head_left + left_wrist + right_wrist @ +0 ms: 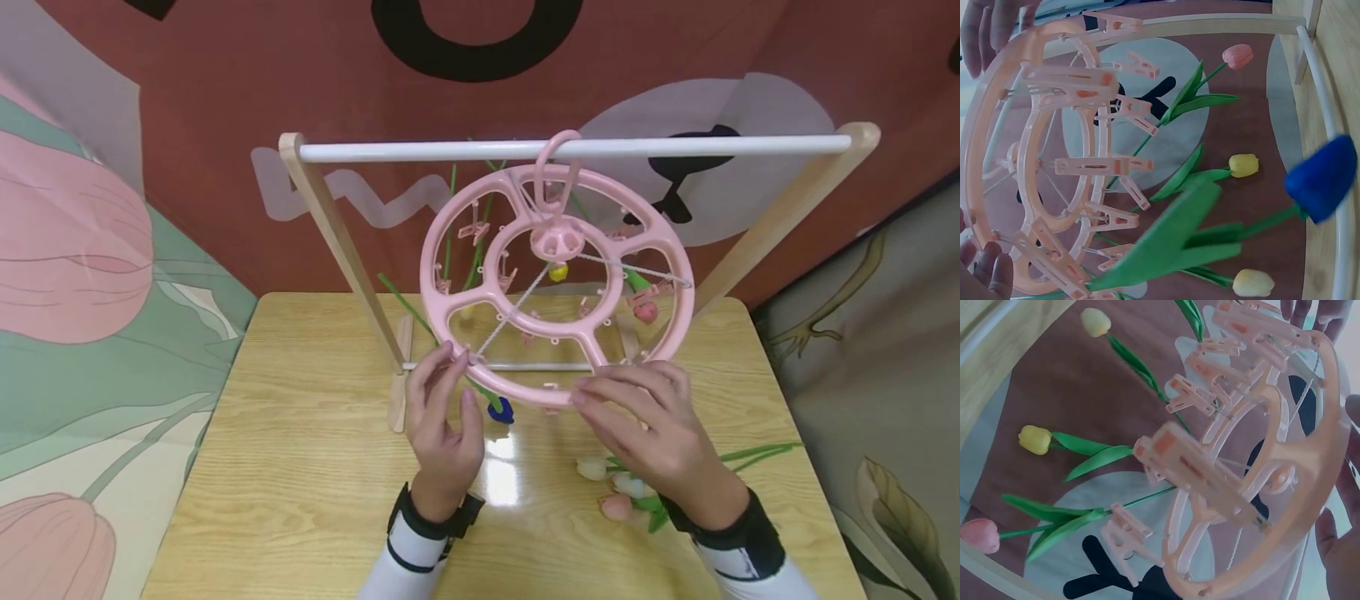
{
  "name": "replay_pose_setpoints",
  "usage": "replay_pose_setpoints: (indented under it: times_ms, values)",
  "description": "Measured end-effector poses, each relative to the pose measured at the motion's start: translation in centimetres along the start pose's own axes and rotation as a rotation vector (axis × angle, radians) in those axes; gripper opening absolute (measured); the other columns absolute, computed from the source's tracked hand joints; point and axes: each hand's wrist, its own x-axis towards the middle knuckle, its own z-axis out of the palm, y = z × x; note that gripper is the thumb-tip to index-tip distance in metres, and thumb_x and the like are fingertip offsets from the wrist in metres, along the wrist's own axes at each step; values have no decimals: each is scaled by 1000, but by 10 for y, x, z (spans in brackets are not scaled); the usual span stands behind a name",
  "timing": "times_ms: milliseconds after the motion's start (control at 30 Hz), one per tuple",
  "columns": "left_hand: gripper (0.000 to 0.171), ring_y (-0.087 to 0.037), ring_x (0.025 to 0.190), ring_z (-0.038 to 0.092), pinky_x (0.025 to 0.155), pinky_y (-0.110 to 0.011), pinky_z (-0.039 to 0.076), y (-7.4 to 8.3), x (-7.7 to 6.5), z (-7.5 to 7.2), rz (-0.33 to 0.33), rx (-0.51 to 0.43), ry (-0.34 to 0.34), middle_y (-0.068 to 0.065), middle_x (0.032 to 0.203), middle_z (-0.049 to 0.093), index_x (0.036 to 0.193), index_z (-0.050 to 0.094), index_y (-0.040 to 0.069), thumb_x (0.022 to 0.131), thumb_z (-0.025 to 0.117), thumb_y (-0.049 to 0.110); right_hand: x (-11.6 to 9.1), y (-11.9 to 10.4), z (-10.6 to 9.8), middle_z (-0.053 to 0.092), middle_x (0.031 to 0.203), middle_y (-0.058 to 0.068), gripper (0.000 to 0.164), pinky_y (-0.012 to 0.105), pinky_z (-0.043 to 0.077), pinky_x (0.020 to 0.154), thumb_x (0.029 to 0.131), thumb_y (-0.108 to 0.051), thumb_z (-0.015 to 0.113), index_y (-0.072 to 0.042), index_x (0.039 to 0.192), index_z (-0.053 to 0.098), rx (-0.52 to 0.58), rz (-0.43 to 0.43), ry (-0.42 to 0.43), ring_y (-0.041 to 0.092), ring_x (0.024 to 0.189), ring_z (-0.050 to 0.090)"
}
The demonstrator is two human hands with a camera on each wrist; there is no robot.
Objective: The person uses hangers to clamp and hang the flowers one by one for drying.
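A round pink clip hanger (517,392) hangs by its hook from a white rod, its front tilted down towards me. My left hand (442,425) touches the front-left rim with its fingertips, the thumb apart from it. On the front-right rim lie the loosely straight fingers of my right hand (652,425). Pink clothespins (1091,165) dangle beneath the rings. A blue tulip (1322,178) hangs head down near my left hand, its stem by a clothespin. Farther back hang a pink tulip (980,535), a yellow tulip (1035,440) and a white tulip (1096,322).
The wooden stand (341,250) carries the white top rod (420,151) and a lower bar. Several loose tulips (617,507) lie on the wooden table (300,483) below my right hand. A printed cloth (300,75) hangs close behind the stand.
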Motion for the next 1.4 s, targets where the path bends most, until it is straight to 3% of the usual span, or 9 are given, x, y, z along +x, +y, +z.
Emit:
replay_pose_setpoints:
  times_ms: [267,433,533,667,767,933,1167,1400]
  values:
    - [27,-36,114,64,105,-33,55,-1,-1,-4,111,32,35,-41,126,53,113,64,-22,91,57,-8,-9,6,-17,66,76,22,29,28,54,77,98,-11,61,6,76,69,-38,85,324,37,68,58]
    - [29,-36,116,61,106,-32,54,-1,0,-7,153,38,76,-39,126,53,112,62,-23,87,58,-8,-26,16,-37,65,75,26,30,20,53,89,98,-11,60,9,78,68,-140,234,347,44,65,53]
    - [30,-35,113,60,105,-31,55,-1,-1,-10,161,52,85,-38,123,54,111,61,-23,85,57,-8,-39,22,-46,67,77,26,27,19,52,90,96,-10,60,9,80,70,-174,295,346,47,67,53]
    - [23,-36,99,58,97,-27,55,-3,-4,-12,189,93,103,-34,105,56,103,61,-21,84,58,-7,-53,28,-55,69,80,26,25,18,51,93,95,-9,59,10,85,73,-184,346,310,49,69,53]
    - [15,-35,86,56,81,-29,54,-5,-8,-13,220,87,97,-30,90,55,93,58,-19,85,58,-7,-63,30,-62,68,82,29,27,15,49,97,97,-11,58,11,88,72,-182,370,248,50,72,53]
    - [15,-29,70,55,60,-33,52,-8,-20,-16,254,-1,1,-22,76,54,81,53,-14,90,55,-2,-83,36,-71,68,87,31,30,11,45,101,99,-15,57,11,93,72,-197,417,161,49,76,54]
    - [25,-28,67,66,63,-33,60,-10,-41,-11,252,-88,-168,-19,75,67,78,65,-11,93,52,4,-109,45,-81,68,93,31,33,8,41,103,100,-16,54,11,97,72,-223,472,40,47,81,55]
    - [32,-25,77,75,72,-30,65,-6,-62,-2,218,-114,-355,-17,86,75,90,74,-9,99,47,8,-126,50,-90,68,102,31,32,7,37,108,99,-14,53,12,101,71,-240,535,-64,47,90,56]
